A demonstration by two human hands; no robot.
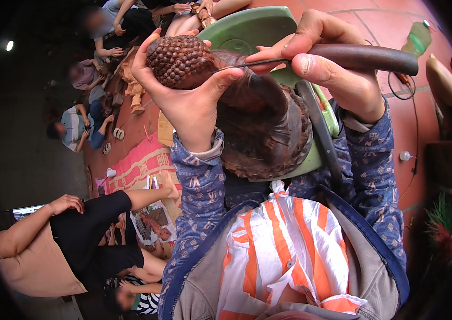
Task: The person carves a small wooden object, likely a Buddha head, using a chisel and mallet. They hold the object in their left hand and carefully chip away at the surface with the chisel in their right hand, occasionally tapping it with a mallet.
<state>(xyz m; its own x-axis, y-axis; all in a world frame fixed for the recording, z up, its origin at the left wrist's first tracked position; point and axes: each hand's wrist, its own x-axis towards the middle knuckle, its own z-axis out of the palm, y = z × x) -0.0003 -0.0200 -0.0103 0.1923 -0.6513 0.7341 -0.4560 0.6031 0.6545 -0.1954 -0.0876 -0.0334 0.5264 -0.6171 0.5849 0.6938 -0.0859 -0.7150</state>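
Observation:
A dark brown carved wooden statue (266, 136) lies across my lap, its head covered in small round curls (179, 60) pointing to the upper left. My left hand (186, 104) is closed around that head, fingers behind it and thumb against the thin blade of the carving tool. My right hand (338, 64) grips the carving tool by its thick dark handle (367, 57). The slender blade (255, 63) runs leftward to the statue near the head. Whether its tip is touching the wood, I cannot tell.
A green plastic chair (252, 21) stands just beyond the statue; a dark curved bar (319, 133) lies beside it. Red tiles (396, 16) carry a green bottle (418, 38) and a cable. Several people sit at left, near a pinkish-red mat (143, 162); one person's bare foot is close.

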